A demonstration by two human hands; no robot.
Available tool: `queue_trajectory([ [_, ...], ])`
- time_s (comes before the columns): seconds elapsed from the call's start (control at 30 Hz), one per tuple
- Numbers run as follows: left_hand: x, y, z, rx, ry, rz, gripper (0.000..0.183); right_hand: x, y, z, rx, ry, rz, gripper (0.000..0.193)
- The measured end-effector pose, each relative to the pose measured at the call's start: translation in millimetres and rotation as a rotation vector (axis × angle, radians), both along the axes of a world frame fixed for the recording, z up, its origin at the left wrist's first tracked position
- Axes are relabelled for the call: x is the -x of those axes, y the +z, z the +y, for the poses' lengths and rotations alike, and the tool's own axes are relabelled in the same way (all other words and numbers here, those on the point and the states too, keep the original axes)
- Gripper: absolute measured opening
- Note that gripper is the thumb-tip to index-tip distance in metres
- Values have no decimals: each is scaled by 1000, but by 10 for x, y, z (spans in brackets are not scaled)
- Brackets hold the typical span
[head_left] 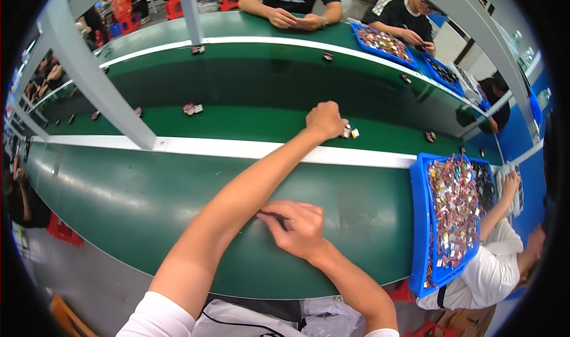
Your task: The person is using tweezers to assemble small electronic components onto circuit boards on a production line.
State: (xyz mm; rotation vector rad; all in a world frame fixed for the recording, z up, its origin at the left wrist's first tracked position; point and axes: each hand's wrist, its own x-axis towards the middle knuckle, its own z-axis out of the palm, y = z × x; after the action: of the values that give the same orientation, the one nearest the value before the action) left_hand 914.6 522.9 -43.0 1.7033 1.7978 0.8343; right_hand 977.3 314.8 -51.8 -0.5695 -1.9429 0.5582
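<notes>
My left arm stretches forward over the white rail, and my left hand [325,120] is over the green conveyor belt with its fingers curled. Right at its fingertips is a small cluster of electronic parts [350,132], white, dark and yellowish; what the fingers grip is hidden. Closer to me, above the green worktop [196,183], my right hand [298,227] pinches a thin dark piece [274,215] between thumb and fingers. Its exact kind cannot be made out, and my left forearm passes just beside it.
A blue tray [420,218] heaped with small wired parts stands at the right worktop edge, beside a seated co-worker. More part clusters [193,108] lie along the belt. Grey metal posts [98,70] rise from the rail. Co-workers sit across the belt near another blue tray [383,53].
</notes>
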Motion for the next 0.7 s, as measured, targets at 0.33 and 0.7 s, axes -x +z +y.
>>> queue_trajectory([
  [0.33, 975, 273, -1100, -78, -80, -493, 12, -66, 46, -37, 25, -18, 25, 18],
  [0.7, 1462, 96, -2566, 118, 185, -614, 16, -88, 60, -91, 566, -36, 258, 17],
])
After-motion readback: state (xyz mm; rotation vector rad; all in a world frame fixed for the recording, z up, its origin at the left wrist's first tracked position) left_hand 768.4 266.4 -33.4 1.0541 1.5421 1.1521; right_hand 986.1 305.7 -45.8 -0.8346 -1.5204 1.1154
